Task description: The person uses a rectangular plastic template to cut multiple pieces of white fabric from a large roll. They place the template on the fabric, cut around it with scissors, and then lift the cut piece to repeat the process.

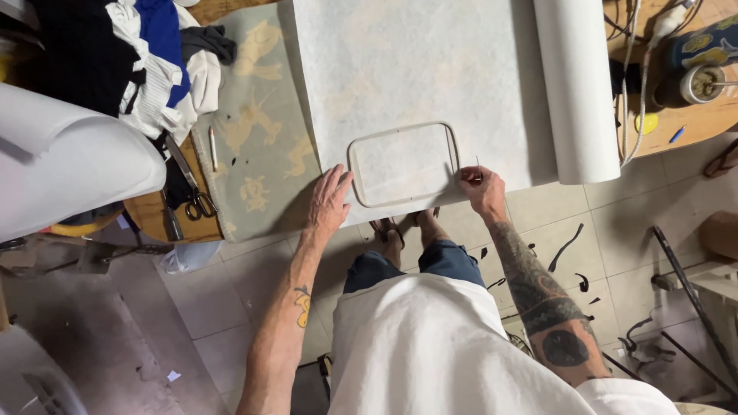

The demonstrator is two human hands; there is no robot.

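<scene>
- nearest: white shirt (453, 346), blue shorts (415, 265) and sandalled feet (403, 230) over a tiled floor (223, 307) strewn with dark scraps.
- left hand (329, 206) laid flat, fingers spread, on the near-left corner of the white sheet (415, 69), fingertips touching the left edge of the rounded rectangular frame (403, 164).
- right hand (483, 188) pinched shut on a thin pen-like tool (477, 165), held upright just beside the frame's right edge.
- frame lying flat on the white sheet, close to the table's near edge, between both hands.
- left of the sheet: greenish cloth with pale figures (257, 131), a pencil (213, 148), scissors (192, 192).
- right of the sheet: white roll (576, 84) running away along the table.
- farther off: heap of dark, white and blue clothes (138, 61) at far left; cables (638, 69) and a cup (699, 83) at far right.
</scene>
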